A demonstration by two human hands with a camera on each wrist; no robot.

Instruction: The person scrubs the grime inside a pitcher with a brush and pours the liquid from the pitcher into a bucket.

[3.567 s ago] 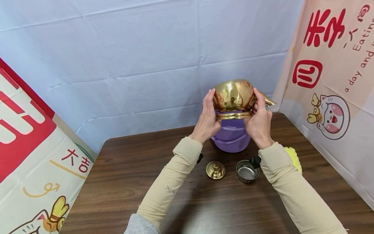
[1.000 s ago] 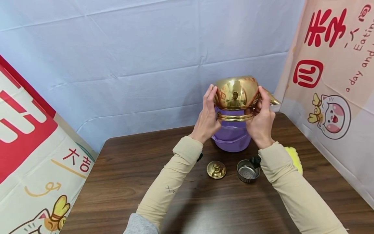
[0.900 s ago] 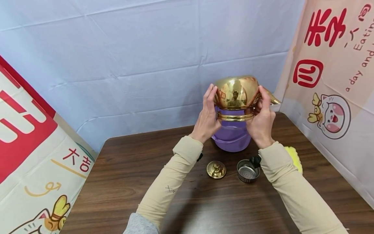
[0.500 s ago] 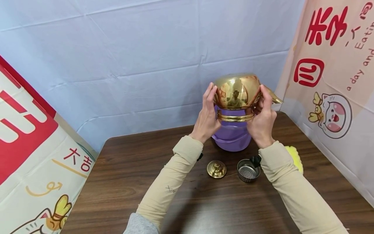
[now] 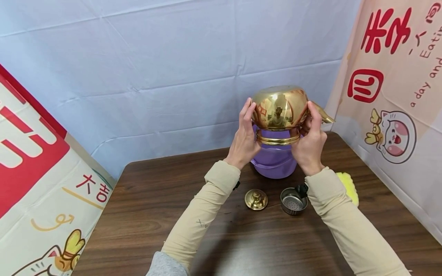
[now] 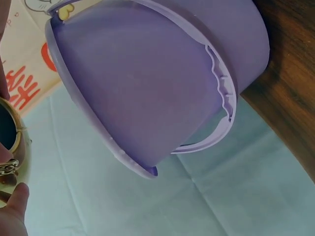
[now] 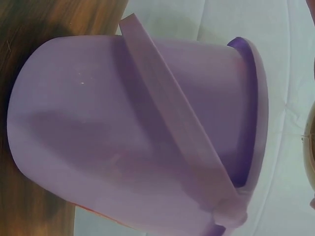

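Note:
A shiny gold teapot (image 5: pixel 280 107) is held upside down above the purple bucket (image 5: pixel 274 165), its base up and its spout pointing right. My left hand (image 5: pixel 243 138) grips its left side, fingertips on the body and thumb near the rim. On the other side, my right hand (image 5: pixel 309 143) holds it near the spout. The left wrist view catches part of the teapot's rim (image 6: pixel 18 132) and a small chain (image 6: pixel 9 168) at its left edge. A gold lid (image 5: pixel 256 199) and a metal strainer basket (image 5: pixel 293 201) sit on the table in front of the bucket.
Partly behind the right forearm lies a fluffy yellow cloth or sponge (image 5: pixel 348 188). The brown wooden table (image 5: pixel 165 199) meets a pale blue cloth backdrop (image 5: pixel 155 76) at the back, with printed hangings left and right. The bucket's handle (image 7: pixel 177 118) hangs down its side.
Over these frames the teapot rises slightly and shifts a little right, its spout going with it. Both hands keep hold of it. The lid, strainer basket and bucket stay in place.

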